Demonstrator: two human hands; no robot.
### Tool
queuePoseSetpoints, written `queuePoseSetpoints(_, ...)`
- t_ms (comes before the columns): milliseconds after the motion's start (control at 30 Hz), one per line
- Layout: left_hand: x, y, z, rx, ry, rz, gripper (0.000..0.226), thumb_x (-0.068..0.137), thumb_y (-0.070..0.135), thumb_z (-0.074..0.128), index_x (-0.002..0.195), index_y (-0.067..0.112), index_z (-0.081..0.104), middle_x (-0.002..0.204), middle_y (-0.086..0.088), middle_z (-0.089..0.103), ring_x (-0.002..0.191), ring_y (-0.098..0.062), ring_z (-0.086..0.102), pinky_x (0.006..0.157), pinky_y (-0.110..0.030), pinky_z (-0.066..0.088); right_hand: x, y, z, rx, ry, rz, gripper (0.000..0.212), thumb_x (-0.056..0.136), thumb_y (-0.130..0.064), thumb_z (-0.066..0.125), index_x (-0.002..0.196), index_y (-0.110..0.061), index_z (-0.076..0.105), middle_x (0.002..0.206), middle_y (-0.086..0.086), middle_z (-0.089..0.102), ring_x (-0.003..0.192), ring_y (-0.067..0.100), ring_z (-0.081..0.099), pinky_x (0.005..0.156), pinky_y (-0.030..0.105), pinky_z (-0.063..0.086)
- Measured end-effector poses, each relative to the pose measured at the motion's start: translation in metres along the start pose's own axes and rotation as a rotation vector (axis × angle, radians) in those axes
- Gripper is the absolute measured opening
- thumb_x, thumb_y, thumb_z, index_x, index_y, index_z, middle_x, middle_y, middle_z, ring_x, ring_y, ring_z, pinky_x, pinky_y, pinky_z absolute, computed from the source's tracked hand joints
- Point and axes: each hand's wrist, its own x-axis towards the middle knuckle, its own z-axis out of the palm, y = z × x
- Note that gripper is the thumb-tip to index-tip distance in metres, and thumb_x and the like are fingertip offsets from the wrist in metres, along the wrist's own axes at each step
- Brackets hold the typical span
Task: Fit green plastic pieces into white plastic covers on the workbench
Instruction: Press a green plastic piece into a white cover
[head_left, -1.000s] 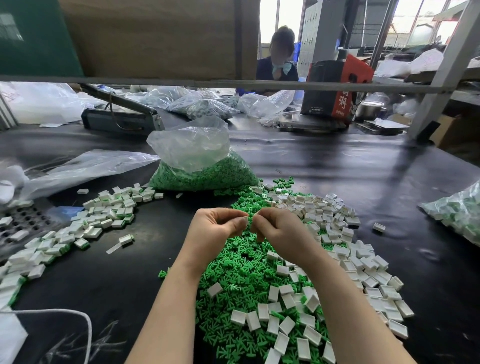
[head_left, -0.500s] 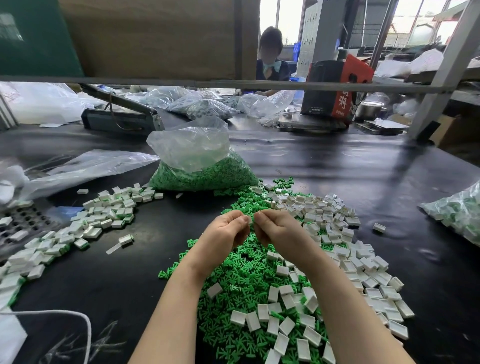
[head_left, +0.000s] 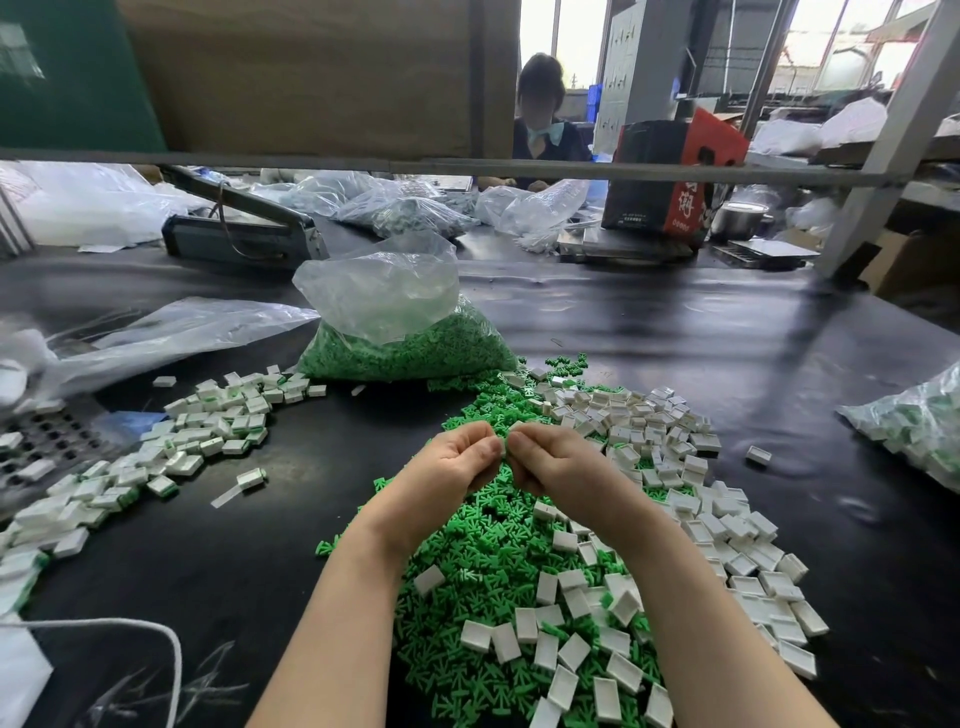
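Above the green pile (head_left: 483, 551), the left hand (head_left: 452, 467) and right hand (head_left: 556, 467) pinched one small piece (head_left: 505, 445) together

We have both bare forearms coming up from the bottom edge, converging mid-frame. Our left hand (head_left: 453, 462) is palm-up, fingers curled in. Our right hand (head_left: 558, 464) is knuckles-up, fingers curled. Fingertips of the two meet, pinching something small between them; can't tell what.
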Motion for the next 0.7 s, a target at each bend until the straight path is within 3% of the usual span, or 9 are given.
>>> queuePoseSetpoints(100,-0.0014,0.0017,-0.0014,0.009,-0.005,0.018,0.025,0.1,0.024,0.044,0.076,0.018,0.048,0.063,0.008,0.038,0.055,-0.004,0.033,0.053,-0.016,0.029,-0.0009,-0.0017,0.0003,-0.006,0.001,-0.01,0.034,0.103,-0.019,0.044,0.07,-0.014,0.048,0.059,-0.003,0.043,0.057,0.012,0.038,0.057,0.028,0.033)
queuePoseSetpoints(200,-0.001,0.0034,0.0001,0.028,0.023,0.024,0.023,0.103,0.017,0.043,0.081,0.013,0.048,0.064,0.007,0.037,0.056,-0.003,0.033,0.053,-0.016,0.03,-0.0016,-0.0038,0.0002,0.022,0.006,-0.002,0.035,0.104,-0.019,0.043,0.069,-0.015,0.049,0.058,-0.005,0.043,0.054,0.009,0.037,0.053,0.021,0.033)
queuePoseSetpoints(400,0.0004,0.0027,0.0025,0.176,0.091,0.114,0.024,0.102,0.019,0.047,0.08,0.009,0.046,0.065,0.005,0.037,0.06,-0.008,0.032,0.058,-0.025,0.03,-0.0024,-0.0079,0.0002,0.222,0.034,0.122,0.042,0.104,-0.031,0.04,0.068,-0.013,0.054,0.053,-0.004,0.046,0.047,0.009,0.039,0.047,0.017,0.033)
queuePoseSetpoints(500,-0.001,0.0004,0.0025,0.238,0.126,0.14,0.024,0.102,0.025,0.048,0.08,0.016,0.047,0.065,0.009,0.039,0.06,-0.008,0.034,0.059,-0.028,0.032,-0.0031,-0.0095,0.0,0.306,0.045,0.202,0.04,0.102,-0.031,0.041,0.068,-0.015,0.053,0.052,-0.001,0.046,0.046,0.011,0.035,0.045,0.022,0.027)
queuePoseSetpoints(700,-0.0016,0.0021,-0.0038,0.057,0.184,0.103,0.029,0.103,0.026,0.045,0.077,0.014,0.051,0.067,0.002,0.045,0.067,-0.016,0.038,0.065,-0.033,0.032,-0.0044,-0.0086,-0.0084,0.436,0.069,0.178,0.028,0.098,-0.021,0.05,0.071,-0.014,0.052,0.054,-0.002,0.042,0.048,0.01,0.033,0.043,0.018,0.026)
